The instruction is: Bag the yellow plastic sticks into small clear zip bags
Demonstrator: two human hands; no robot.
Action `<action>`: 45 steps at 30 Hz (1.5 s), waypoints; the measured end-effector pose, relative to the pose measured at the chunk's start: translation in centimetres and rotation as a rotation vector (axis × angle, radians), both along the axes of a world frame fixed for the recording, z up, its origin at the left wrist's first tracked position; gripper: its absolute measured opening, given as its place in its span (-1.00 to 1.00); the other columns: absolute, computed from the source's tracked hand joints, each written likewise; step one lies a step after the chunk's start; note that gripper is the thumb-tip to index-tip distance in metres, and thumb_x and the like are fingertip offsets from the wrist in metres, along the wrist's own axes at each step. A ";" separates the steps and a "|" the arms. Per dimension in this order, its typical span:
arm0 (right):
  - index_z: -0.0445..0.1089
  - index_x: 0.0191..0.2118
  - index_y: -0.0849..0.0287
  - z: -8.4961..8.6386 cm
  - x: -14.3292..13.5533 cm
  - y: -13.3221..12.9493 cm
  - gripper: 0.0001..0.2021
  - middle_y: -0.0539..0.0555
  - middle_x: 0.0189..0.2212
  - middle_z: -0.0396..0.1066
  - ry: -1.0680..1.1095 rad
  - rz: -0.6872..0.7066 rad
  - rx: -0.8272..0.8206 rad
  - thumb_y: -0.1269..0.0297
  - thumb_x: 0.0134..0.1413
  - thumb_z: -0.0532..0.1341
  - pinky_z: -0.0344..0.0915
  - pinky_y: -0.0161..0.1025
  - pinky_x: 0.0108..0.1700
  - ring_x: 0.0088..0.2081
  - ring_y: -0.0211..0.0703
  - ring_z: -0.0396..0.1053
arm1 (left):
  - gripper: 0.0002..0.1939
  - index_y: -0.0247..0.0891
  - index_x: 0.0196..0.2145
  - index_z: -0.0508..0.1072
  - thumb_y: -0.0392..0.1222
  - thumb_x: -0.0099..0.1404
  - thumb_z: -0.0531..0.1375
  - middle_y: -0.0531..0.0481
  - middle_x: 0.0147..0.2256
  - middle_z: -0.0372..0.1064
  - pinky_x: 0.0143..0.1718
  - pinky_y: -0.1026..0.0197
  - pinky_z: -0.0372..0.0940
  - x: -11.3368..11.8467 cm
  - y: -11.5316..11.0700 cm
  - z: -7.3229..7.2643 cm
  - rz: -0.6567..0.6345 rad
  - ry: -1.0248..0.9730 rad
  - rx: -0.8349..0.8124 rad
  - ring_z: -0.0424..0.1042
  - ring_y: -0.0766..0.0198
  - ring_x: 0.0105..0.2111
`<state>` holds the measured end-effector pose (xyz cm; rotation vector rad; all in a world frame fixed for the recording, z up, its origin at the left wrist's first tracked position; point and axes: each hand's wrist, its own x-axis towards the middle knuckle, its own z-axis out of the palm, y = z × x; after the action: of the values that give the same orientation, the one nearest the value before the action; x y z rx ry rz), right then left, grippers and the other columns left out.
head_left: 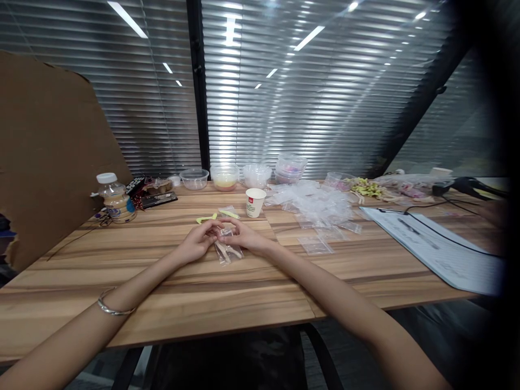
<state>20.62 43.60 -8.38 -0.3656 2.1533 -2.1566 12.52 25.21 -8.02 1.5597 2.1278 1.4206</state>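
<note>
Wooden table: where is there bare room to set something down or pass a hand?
Bare wood: between the bottle and the left hand; the near strip between both forearms; and right of the right forearm, between the loose clear bags and the clipboard. Crowded: the back edge, with its bowls, and either side of the paper cup.

Bag (228, 253) ctr, cup (255, 206) behind, bottle (117, 201) L
</note>
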 end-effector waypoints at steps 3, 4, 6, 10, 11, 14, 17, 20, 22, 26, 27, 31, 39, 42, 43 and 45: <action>0.09 0.15 0.05 -0.3 -0.1 -0.2 -0.31 0.05 -0.24 0.40 -0.024 -0.030 -0.049 0.24 -0.12 0.36 0.40 -0.23 -0.20 -0.25 -0.22 0.41 | -0.65 -0.26 0.02 0.28 -0.20 0.28 0.11 -0.14 -0.07 0.31 -0.08 0.17 0.26 0.1 0.0 0.1 -0.041 -0.048 0.020 0.34 0.20 -0.13; 0.09 0.15 0.05 -0.4 -0.2 -0.3 -0.30 0.05 -0.23 0.40 -0.031 -0.029 -0.075 0.24 -0.13 0.36 0.40 -0.22 -0.19 -0.25 -0.22 0.41 | -0.63 -0.25 0.05 0.25 -0.19 0.28 0.11 -0.15 -0.04 0.29 -0.07 0.16 0.26 0.1 0.0 0.1 -0.058 -0.076 0.037 0.34 0.19 -0.11; 0.10 0.14 0.04 -0.5 -0.1 -0.3 -0.30 0.06 -0.21 0.40 -0.035 -0.020 -0.130 0.24 -0.14 0.37 0.39 -0.21 -0.17 -0.24 -0.22 0.41 | -0.58 -0.25 0.08 0.22 -0.16 0.29 0.12 -0.17 -0.01 0.27 -0.08 0.17 0.27 0.1 0.0 0.1 -0.088 -0.137 0.065 0.34 0.19 -0.12; 0.14 0.13 0.04 -0.5 0.0 -0.5 -0.34 0.06 -0.20 0.41 -0.037 -0.021 -0.180 0.25 -0.13 0.37 0.37 -0.24 -0.17 -0.25 -0.23 0.41 | -0.51 -0.24 0.11 0.17 -0.13 0.26 0.17 -0.14 -0.10 0.32 -0.20 0.23 0.30 -0.1 0.1 -0.1 -0.116 -0.232 0.106 0.36 0.26 -0.25; 0.15 0.13 0.04 -0.5 0.0 -0.5 -0.34 0.06 -0.22 0.41 -0.042 -0.026 -0.186 0.26 -0.13 0.37 0.37 -0.25 -0.18 -0.27 -0.24 0.41 | -0.50 -0.24 0.11 0.16 -0.13 0.25 0.17 -0.12 -0.14 0.33 -0.22 0.24 0.29 -0.2 0.1 -0.2 -0.121 -0.250 0.116 0.36 0.27 -0.27; 0.16 0.13 0.04 -0.4 0.1 -0.8 -0.33 0.04 -0.26 0.42 -0.038 -0.036 -0.213 0.28 -0.15 0.38 0.35 -0.28 -0.22 -0.30 -0.27 0.40 | -0.48 -0.24 0.12 0.14 -0.14 0.25 0.18 -0.09 -0.21 0.34 -0.26 0.25 0.29 -0.4 0.2 -0.4 -0.120 -0.274 0.123 0.36 0.29 -0.30; 0.18 0.12 0.05 -0.2 0.2 -1.0 -0.34 0.04 -0.24 0.42 -0.017 -0.042 -0.231 0.29 -0.16 0.38 0.35 -0.30 -0.23 -0.32 -0.29 0.39 | -0.49 -0.24 0.12 0.14 -0.13 0.26 0.17 -0.06 -0.24 0.34 -0.29 0.28 0.27 -0.3 0.2 -0.3 -0.093 -0.270 0.108 0.35 0.32 -0.35; 0.19 0.11 0.06 -0.1 0.3 -1.1 -0.35 0.05 -0.21 0.42 -0.007 -0.053 -0.222 0.28 -0.16 0.38 0.35 -0.30 -0.22 -0.30 -0.27 0.40 | -0.51 -0.23 0.11 0.16 -0.13 0.26 0.17 -0.05 -0.24 0.34 -0.31 0.29 0.26 -0.3 0.2 -0.2 -0.083 -0.270 0.093 0.34 0.32 -0.35; 0.20 0.10 0.07 -0.2 0.2 -1.0 -0.36 0.05 -0.22 0.42 -0.012 -0.055 -0.216 0.27 -0.15 0.38 0.35 -0.28 -0.21 -0.29 -0.25 0.40 | -0.55 -0.24 0.06 0.19 -0.12 0.25 0.17 -0.06 -0.22 0.34 -0.29 0.28 0.26 -0.3 0.3 -0.2 -0.093 -0.273 0.098 0.35 0.30 -0.32; 0.21 0.08 0.06 -0.4 0.0 -1.0 -0.36 0.03 -0.27 0.42 -0.032 -0.082 -0.203 0.27 -0.18 0.38 0.36 -0.24 -0.22 -0.30 -0.22 0.41 | -0.63 -0.25 -0.03 0.22 -0.12 0.25 0.18 -0.04 -0.26 0.34 -0.32 0.30 0.24 -0.3 0.4 -0.1 -0.107 -0.285 0.092 0.35 0.32 -0.34; 0.21 0.08 0.06 -0.5 0.0 -1.0 -0.36 0.03 -0.28 0.42 -0.029 -0.092 -0.198 0.27 -0.19 0.39 0.36 -0.23 -0.22 -0.30 -0.21 0.41 | -0.64 -0.25 -0.04 0.22 -0.12 0.25 0.17 -0.03 -0.27 0.33 -0.34 0.32 0.23 -0.2 0.5 0.0 -0.110 -0.285 0.085 0.34 0.33 -0.36; 0.21 0.08 0.05 -0.5 0.0 -1.1 -0.35 0.00 -0.34 0.42 -0.026 -0.089 -0.197 0.28 -0.22 0.39 0.35 -0.24 -0.23 -0.35 -0.24 0.40 | -0.65 -0.26 -0.05 0.21 -0.14 0.25 0.18 -0.01 -0.29 0.32 -0.43 0.37 0.18 0.1 0.6 0.4 -0.118 -0.291 0.084 0.30 0.40 -0.43; 0.21 0.08 0.05 -0.4 0.1 -1.1 -0.39 0.03 -0.30 0.44 -0.060 -0.097 -0.211 0.25 -0.16 0.37 0.36 -0.21 -0.19 -0.29 -0.20 0.42 | -0.61 -0.26 -0.03 0.24 -0.11 0.23 0.19 -0.07 -0.23 0.34 -0.44 0.36 0.24 0.1 0.5 0.3 -0.047 -0.271 0.068 0.37 0.36 -0.40; 0.24 0.05 0.06 -0.4 0.0 -1.1 -0.44 0.06 -0.22 0.43 -0.038 -0.115 -0.232 0.21 -0.13 0.36 0.36 -0.19 -0.16 -0.22 -0.16 0.42 | -0.57 -0.24 0.02 0.21 -0.11 0.22 0.19 -0.10 -0.16 0.35 -0.35 0.30 0.31 -0.3 0.4 0.0 -0.034 -0.278 0.078 0.41 0.30 -0.32; 0.24 0.05 0.07 -0.4 0.0 -1.1 -0.44 0.07 -0.21 0.43 -0.032 -0.118 -0.238 0.20 -0.12 0.35 0.36 -0.18 -0.16 -0.21 -0.15 0.42 | -0.55 -0.24 0.03 0.21 -0.12 0.22 0.19 -0.11 -0.13 0.34 -0.30 0.27 0.32 -0.4 0.4 -0.1 -0.032 -0.277 0.082 0.42 0.27 -0.28; 0.24 0.05 0.08 -0.5 -0.1 -1.0 -0.45 0.08 -0.22 0.43 -0.027 -0.126 -0.244 0.17 -0.11 0.34 0.36 -0.17 -0.16 -0.20 -0.14 0.42 | -0.53 -0.23 0.06 0.19 -0.12 0.23 0.19 -0.12 -0.10 0.34 -0.23 0.22 0.33 -0.6 0.4 -0.3 -0.034 -0.278 0.083 0.42 0.24 -0.23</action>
<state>20.50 42.57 -8.92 -0.2184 1.9520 -2.4863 11.91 25.60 -8.27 1.3259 1.8965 1.6249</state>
